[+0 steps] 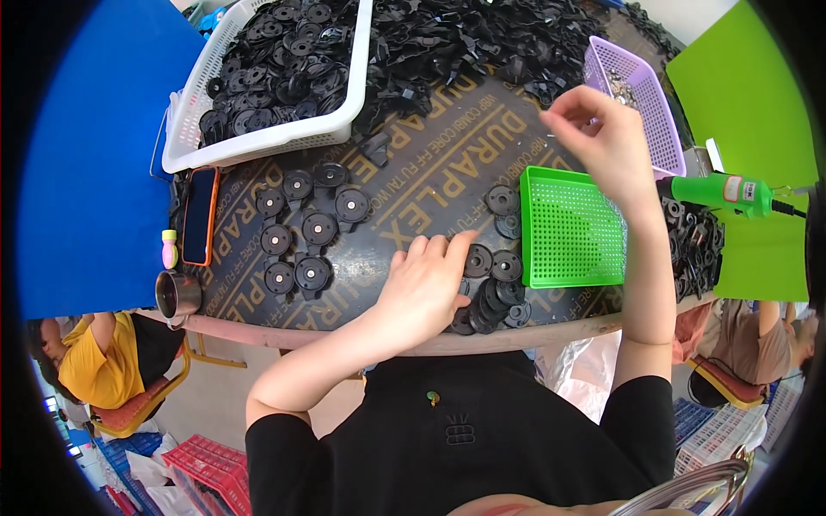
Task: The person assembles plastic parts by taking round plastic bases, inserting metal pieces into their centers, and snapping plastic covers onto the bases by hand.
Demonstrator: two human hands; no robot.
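My left hand [426, 288] rests low over the tabletop, thumb and index finger apart. Right beside its fingertips is a cluster of black round plastic discs [506, 266], some overlapping in a leaning stack [490, 303]. Whether the hand touches the nearest disc [476, 261] cannot be made out. Raised above the far side of the green mesh tray [568, 279], my right hand [602, 138] has thumb and index finger pinched together. What they hold, if anything, is too small to name. Several discs with a bright metal centre [319, 229] lie left of my left hand.
A white basket [258, 146] full of black discs stands far left, near a heap of black parts [465, 43]. A purple basket [658, 112] and green electric screwdriver [731, 193] are right. At left lie a phone [200, 215], small bottle [169, 248] and metal cup [178, 297].
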